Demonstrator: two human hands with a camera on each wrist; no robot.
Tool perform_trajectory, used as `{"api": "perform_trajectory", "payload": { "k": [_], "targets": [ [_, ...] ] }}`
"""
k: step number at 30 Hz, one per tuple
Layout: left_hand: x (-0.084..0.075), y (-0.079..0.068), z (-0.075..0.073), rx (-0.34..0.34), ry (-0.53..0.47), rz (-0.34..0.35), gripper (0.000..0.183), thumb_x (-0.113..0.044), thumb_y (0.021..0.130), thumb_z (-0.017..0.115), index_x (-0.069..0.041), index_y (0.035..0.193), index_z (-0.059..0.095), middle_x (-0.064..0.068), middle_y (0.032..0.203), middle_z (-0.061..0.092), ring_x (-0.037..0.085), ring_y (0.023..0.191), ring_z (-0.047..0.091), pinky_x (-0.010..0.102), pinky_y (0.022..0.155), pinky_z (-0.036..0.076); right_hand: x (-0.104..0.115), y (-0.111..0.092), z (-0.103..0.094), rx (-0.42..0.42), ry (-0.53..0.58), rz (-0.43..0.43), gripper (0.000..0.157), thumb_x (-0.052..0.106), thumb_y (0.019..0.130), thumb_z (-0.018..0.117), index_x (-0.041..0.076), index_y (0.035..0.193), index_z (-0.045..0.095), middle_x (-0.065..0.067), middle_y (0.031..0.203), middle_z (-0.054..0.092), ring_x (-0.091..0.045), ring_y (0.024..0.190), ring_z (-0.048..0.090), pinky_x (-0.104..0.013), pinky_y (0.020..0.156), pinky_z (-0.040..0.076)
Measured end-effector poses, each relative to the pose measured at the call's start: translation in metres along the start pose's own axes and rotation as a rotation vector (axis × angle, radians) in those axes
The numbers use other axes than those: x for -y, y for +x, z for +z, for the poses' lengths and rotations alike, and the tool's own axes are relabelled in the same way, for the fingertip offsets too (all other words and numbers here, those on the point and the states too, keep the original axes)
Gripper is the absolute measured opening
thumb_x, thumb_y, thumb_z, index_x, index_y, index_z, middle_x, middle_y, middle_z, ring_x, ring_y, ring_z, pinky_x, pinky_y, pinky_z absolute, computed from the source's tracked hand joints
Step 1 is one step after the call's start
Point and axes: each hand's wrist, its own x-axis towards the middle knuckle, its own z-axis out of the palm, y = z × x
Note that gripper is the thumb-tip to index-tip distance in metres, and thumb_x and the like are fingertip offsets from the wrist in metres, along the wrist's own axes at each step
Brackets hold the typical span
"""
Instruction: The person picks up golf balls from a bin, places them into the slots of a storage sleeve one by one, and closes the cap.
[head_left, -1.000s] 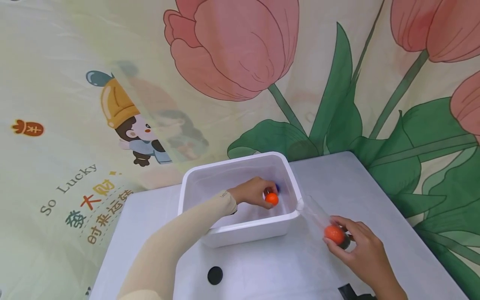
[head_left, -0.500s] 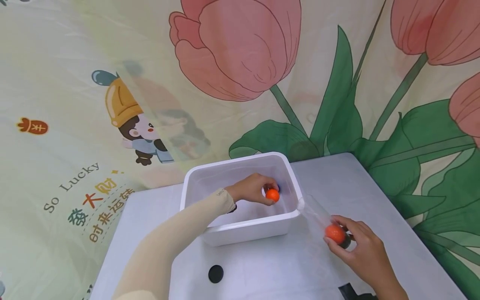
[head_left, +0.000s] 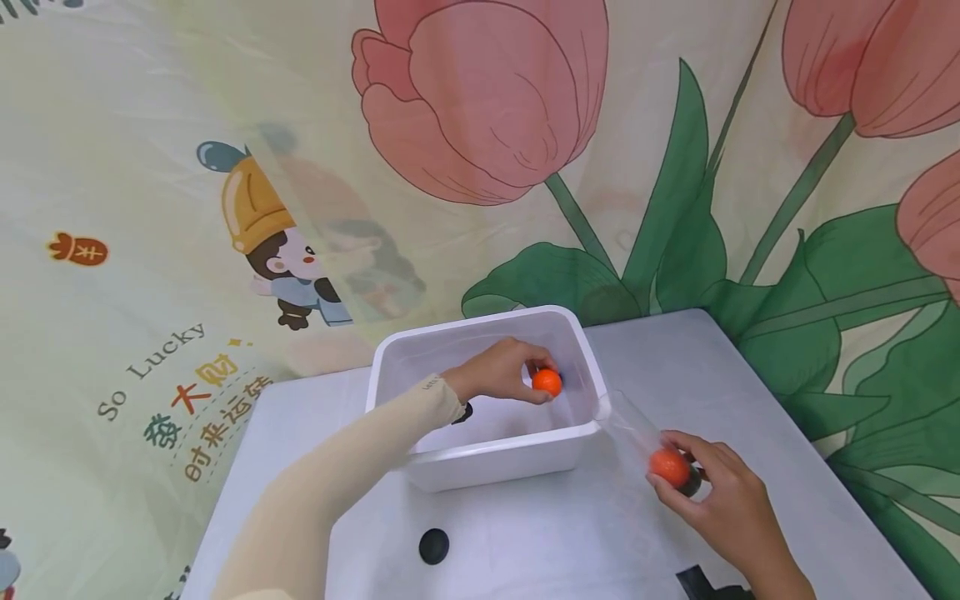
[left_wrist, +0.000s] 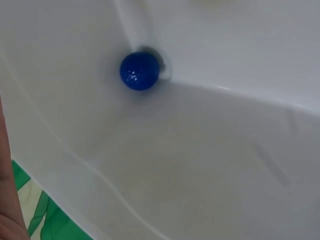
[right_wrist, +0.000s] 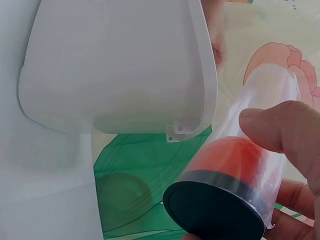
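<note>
In the head view my left hand (head_left: 504, 371) reaches into the white plastic tub (head_left: 491, 463) and pinches an orange ball (head_left: 547, 382) between thumb and fingers, above the tub floor. A blue ball (left_wrist: 140, 71) lies in a corner of the tub, mostly hidden in the head view. To the right of the tub, my right hand (head_left: 723, 496) grips a clear plastic tube (right_wrist: 270, 95) near its black capped end (right_wrist: 215, 210). One orange ball (head_left: 669, 467) sits inside against that cap. The tube tilts, its far end beside the tub's right rim.
A black round cap (head_left: 433, 547) lies on the white table (head_left: 517, 550) in front of the tub. A black strap-like object (head_left: 705, 583) shows at the bottom edge by the right wrist. A curtain printed with tulips (head_left: 487, 100) hangs right behind the table.
My left hand has risen slightly within the tub, carrying the orange ball up a little. The right hand and tube hold still. The head view has shifted slightly.
</note>
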Motion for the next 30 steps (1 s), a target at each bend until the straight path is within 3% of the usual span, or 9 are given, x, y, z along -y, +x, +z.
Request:
{"api": "perform_trajectory", "payload": {
  "k": [6,15,30],
  "targets": [
    [-0.007,-0.005,-0.009,-0.042,0.029,0.05,0.024,-0.022,0.081,0.08,-0.017,0.104,0.074,-0.013,0.091,0.068,0.003,0.085,0.059,0.033,0.081,0.056,0.001,0.001,-0.001,-0.007,0.006,-0.015,0.06,0.016,0.058,0.094,0.008,0.112,0.069,-0.006,0.092,0.07,-0.015,0.074,0.056,-0.026,0.055,0.055],
    [-0.012,-0.013,-0.018,-0.095,0.055,0.073,0.024,-0.025,0.08,0.08,-0.019,0.102,0.074,-0.018,0.089,0.068,-0.001,0.084,0.059,0.019,0.077,0.052,0.004,0.002,0.0,0.006,0.009,-0.01,0.059,0.015,0.059,0.094,0.007,0.112,0.069,-0.007,0.092,0.07,-0.016,0.075,0.056,-0.024,0.056,0.055],
    [-0.042,-0.02,-0.031,-0.123,0.014,0.089,0.036,-0.022,0.079,0.083,-0.009,0.111,0.073,-0.006,0.098,0.072,0.003,0.086,0.061,0.024,0.074,0.057,0.008,0.006,0.0,0.005,0.005,-0.028,0.059,0.016,0.06,0.094,0.007,0.112,0.069,-0.007,0.092,0.07,-0.014,0.074,0.056,-0.024,0.055,0.054]
  ]
}}
